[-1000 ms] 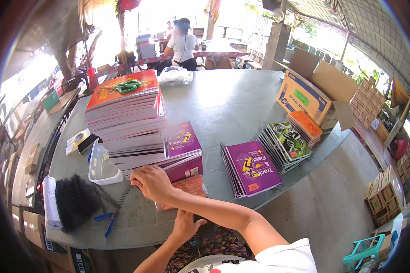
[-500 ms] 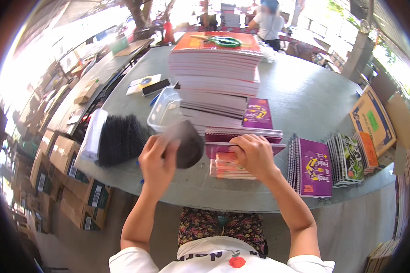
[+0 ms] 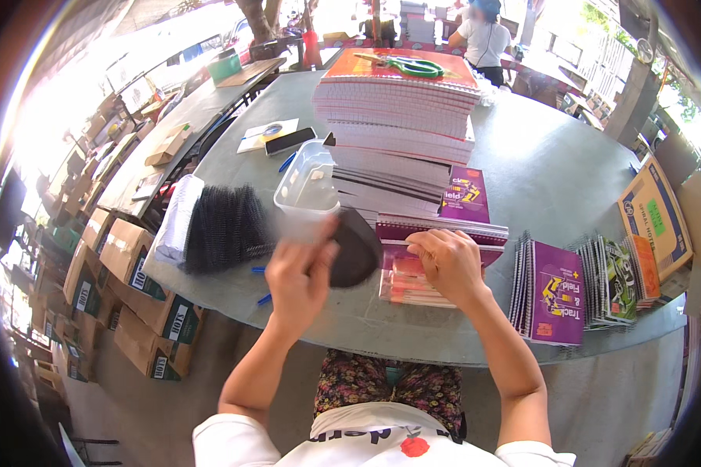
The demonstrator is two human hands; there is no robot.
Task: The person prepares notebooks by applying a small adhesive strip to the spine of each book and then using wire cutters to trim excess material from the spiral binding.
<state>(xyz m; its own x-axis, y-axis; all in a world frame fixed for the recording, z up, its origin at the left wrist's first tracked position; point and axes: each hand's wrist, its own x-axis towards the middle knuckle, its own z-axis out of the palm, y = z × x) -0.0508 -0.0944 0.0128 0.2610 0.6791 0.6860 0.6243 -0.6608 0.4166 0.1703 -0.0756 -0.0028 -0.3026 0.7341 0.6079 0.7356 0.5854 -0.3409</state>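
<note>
While your left hand [image 3: 300,271] grips a pad [image 3: 357,253], right hand [image 3: 450,265] a notebook [image 3: 395,254], books [image 3: 551,292] right of it seem finished, coils [image 3: 224,232] unused.

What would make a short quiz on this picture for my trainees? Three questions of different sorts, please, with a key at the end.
1. Which of the person's own hands holds the dark rounded piece?

2. True or false: the green-handled scissors lie inside the clear plastic tub.

3. Fill in the colour: the bundle directly to the left of the black coils is ____.

Key:
1. The left hand.
2. False; they lie on top of the tall notebook stack.
3. White.
</note>
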